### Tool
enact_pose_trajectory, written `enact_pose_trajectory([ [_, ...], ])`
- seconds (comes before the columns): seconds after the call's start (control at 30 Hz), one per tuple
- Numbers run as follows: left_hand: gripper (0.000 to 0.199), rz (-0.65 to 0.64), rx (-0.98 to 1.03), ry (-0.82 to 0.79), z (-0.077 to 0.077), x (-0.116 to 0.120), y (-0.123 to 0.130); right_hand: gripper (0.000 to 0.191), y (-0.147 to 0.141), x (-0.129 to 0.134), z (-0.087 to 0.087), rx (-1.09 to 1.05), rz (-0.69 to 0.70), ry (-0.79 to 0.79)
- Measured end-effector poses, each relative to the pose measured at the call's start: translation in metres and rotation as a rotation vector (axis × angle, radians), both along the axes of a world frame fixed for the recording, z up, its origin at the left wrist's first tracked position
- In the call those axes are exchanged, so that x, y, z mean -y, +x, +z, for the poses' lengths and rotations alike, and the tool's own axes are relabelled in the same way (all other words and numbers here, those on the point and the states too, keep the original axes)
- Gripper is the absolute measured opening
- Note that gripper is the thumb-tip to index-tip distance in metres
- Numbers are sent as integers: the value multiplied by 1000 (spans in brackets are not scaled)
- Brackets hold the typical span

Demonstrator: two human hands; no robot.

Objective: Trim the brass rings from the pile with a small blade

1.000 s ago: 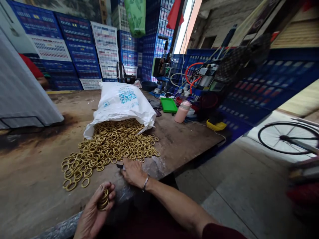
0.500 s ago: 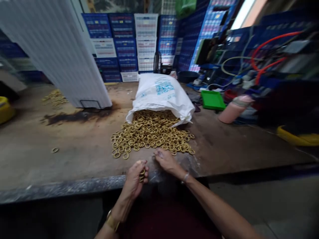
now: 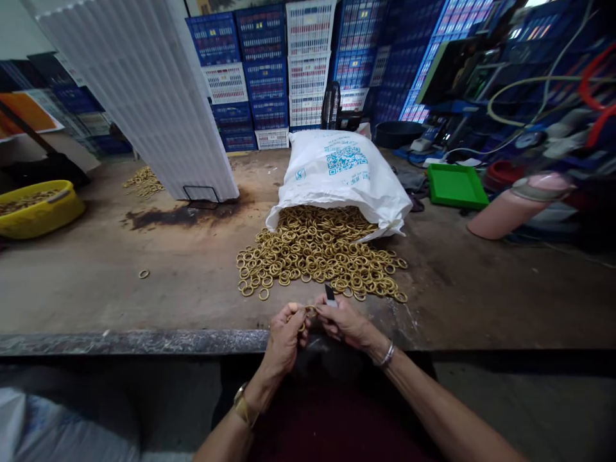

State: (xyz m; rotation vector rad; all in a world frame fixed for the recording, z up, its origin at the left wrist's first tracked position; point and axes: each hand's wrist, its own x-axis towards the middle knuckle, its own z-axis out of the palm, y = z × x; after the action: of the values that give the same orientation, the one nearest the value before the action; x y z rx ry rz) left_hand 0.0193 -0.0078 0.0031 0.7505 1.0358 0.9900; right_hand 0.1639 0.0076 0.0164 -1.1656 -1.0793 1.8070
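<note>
My left hand (image 3: 283,337) is closed on brass-coloured rings. One ring (image 3: 310,309) stands out from its fingertips, between the two hands, and more show under the fingers. My right hand (image 3: 347,323) is closed round a small flat blade (image 3: 330,294) with a dark upper end and a silvery lower part. Its fingertips meet the protruding ring. Just beyond both hands spreads a pile of brass-coloured rings (image 3: 317,256), spilling from the mouth of a white woven sack (image 3: 308,176) with blue print.
A lone ring (image 3: 144,273) lies to the left on the worn table (image 3: 192,301). Further left are a yellow basin (image 3: 43,215) and a leaning white corrugated panel (image 3: 158,96). On the right lie a green tray (image 3: 457,186) and a tilted pink bottle (image 3: 517,208). Stacked crates (image 3: 264,90) stand behind.
My hands have come together, and a ring now bridges their fingertips. The blade shows clearly in my right hand. The view has turned left, bringing the yellow basin further in.
</note>
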Motion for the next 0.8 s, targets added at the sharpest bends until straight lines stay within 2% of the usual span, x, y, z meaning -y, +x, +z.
enact_pose_trajectory([
  [0.17,23,30,-291,201,3,0,2,28,-2,-3,-7,197,-54,44],
  [0.23,19,35,-329,299,7,0,4,25,-3,-5,-10,270,-60,104],
  [0.3,17,32,-333,332,10,0,5,22,-3,-8,-12,314,-64,161],
  [0.43,25,-75,-258,143,11,-1,5,20,-3,-10,-15,354,-86,175],
  [0.57,32,-184,-49,-16,8,-1,6,20,-3,-8,-11,336,-98,163],
  [0.7,31,-142,47,-19,9,1,9,19,-1,-8,-6,322,-100,133],
  [0.8,30,-98,27,-4,11,1,10,15,2,-9,-5,448,-162,210],
])
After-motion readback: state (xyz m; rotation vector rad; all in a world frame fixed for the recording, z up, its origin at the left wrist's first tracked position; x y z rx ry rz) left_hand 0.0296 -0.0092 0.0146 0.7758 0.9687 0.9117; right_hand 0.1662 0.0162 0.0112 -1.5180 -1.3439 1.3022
